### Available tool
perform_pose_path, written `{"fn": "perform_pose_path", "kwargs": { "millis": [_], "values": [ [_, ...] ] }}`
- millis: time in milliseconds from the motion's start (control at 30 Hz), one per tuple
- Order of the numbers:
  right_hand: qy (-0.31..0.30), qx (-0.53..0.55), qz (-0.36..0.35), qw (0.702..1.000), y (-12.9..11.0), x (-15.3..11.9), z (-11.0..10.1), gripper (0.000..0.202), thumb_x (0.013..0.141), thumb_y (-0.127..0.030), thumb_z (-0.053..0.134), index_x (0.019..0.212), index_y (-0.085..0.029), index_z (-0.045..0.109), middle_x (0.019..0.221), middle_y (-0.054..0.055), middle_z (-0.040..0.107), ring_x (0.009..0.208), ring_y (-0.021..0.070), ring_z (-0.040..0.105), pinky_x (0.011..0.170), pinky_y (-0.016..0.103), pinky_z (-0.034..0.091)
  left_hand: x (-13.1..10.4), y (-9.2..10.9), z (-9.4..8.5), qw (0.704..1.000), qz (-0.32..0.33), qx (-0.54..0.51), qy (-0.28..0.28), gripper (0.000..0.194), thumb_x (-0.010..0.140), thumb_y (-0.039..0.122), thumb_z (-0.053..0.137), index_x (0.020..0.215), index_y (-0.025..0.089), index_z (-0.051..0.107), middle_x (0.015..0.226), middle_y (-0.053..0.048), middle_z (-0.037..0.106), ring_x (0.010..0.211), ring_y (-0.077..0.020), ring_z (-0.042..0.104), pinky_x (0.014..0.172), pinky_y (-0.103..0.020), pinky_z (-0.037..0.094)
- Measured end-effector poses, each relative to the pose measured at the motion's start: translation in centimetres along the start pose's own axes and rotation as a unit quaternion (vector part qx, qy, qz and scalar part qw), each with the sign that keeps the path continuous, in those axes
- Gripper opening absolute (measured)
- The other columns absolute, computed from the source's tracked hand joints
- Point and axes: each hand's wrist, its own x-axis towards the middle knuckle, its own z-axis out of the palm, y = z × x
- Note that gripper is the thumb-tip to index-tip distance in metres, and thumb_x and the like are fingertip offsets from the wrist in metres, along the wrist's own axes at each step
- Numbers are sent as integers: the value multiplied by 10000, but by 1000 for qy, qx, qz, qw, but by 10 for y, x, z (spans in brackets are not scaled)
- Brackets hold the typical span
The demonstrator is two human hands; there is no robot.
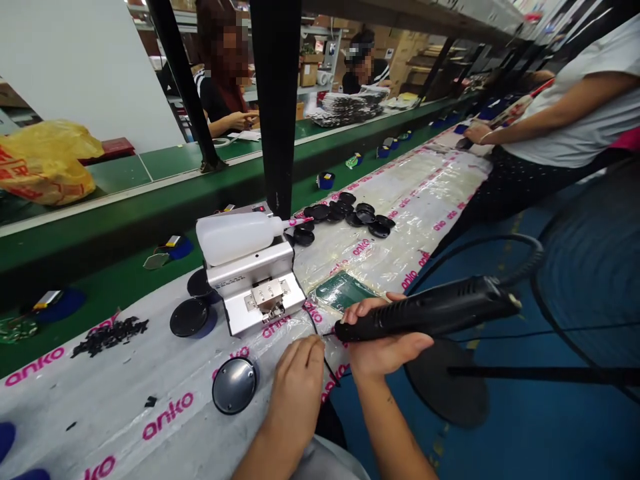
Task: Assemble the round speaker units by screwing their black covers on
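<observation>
Right hand [383, 353] wrapped round the black tool [430, 307], which hides part of its fingers, its thin bit [330, 334] meeting the curled left hand [299, 373], whose grip I cannot tell, the black disc [235, 385] lying just left of that hand.

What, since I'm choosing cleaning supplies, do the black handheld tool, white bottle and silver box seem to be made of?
Black handheld tool: probably hard plastic, satin, with moulded vent slots. White bottle: likely plastic, cloudy and smooth, without glassy glare. Silver box: apparently metal, with crisp edges and a dull sheen, though painted plastic is possible.
</observation>
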Motion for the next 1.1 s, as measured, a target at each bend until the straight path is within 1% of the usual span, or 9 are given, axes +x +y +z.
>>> {"fn": "perform_pose_path", "kwargs": {
  "millis": [267, 467, 533, 600, 700, 800, 900, 1000, 1100],
  "values": [
    [43, -9, -14, 999, -13, 13, -10, 630, 781, -845, 506, 997, -255, 548, 595, -64, 583, 421, 141, 494, 395, 265, 457, 2, 11, 1, 993, -72, -96, 1, 316, 941, -3, 449, 847, 183, 687, 821, -59, 754, 784, -217, 730, 755, -367, 626],
    [38, 25, -25, 999, -35, 20, 8, 626, 771, -830, 548, 1001, -249, 568, 601, -55, 580, 449, 149, 476, 403, 271, 440, 9, 6, -8, 981, -92, -170, 4, 290, 935, 58, 518, 1027, 188, 760, 919, -64, 791, 814, -187, 761, 745, -280, 624],
    [21, 41, -36, 998, -44, 21, 19, 511, 818, -716, 619, 1033, -256, 576, 647, -55, 580, 480, 142, 476, 446, 273, 456, 10, 4, -19, 971, -131, -200, 1, 271, 923, 70, 551, 973, 200, 783, 904, -52, 797, 804, -187, 766, 729, -269, 621],
    [15, 59, -56, 997, -52, 21, 32, 358, 842, -503, 699, 1084, -264, 588, 730, -49, 574, 546, 135, 496, 527, 282, 489, 12, 2, -34, 956, -179, -232, 3, 230, 902, 97, 606, 918, 223, 798, 882, -33, 804, 803, -198, 768, 721, -271, 619],
    [4, 100, -69, 993, -61, 22, 52, 396, 808, -260, 727, 1182, -274, 596, 872, -24, 552, 737, 140, 560, 769, 335, 549, 15, -8, -67, 951, -201, -232, 37, 153, 889, 178, 670, 882, 251, 804, 891, -18, 806, 816, -208, 764, 735, -277, 616],
    [-41, 149, -45, 987, -63, 22, 72, 441, 832, -214, 735, 1222, -329, 565, 968, -19, 551, 940, 154, 586, 990, 419, 508, 25, -24, -105, 970, -154, -166, 94, 128, 903, 228, 674, 876, 251, 796, 916, -23, 796, 827, -206, 754, 761, -274, 609],
    [-93, 160, -41, 982, -58, 21, 88, 457, 829, -201, 761, 1174, -384, 523, 994, -37, 565, 997, 166, 585, 1035, 499, 482, 44, -38, -135, 981, -87, -65, 161, 134, 928, 199, 642, 901, 216, 772, 914, -39, 772, 810, -189, 735, 759, -260, 593],
    [-104, 127, -94, 982, -46, 19, 102, 482, 837, -175, 728, 1166, -389, 448, 992, -39, 559, 974, 169, 583, 1058, 550, 457, 69, -43, -145, 979, -7, 16, 205, 163, 964, 173, 588, 914, 162, 743, 878, -62, 734, 773, -175, 704, 726, -261, 569],
    [-82, 76, -157, 981, -30, 14, 109, 492, 871, -152, 666, 1204, -369, 375, 1013, -21, 541, 991, 180, 574, 1072, 597, 440, 89, -42, -140, 974, 67, 69, 205, 231, 1003, 184, 522, 921, 135, 732, 828, -70, 700, 727, -177, 668, 673, -277, 546]
  ]
}}
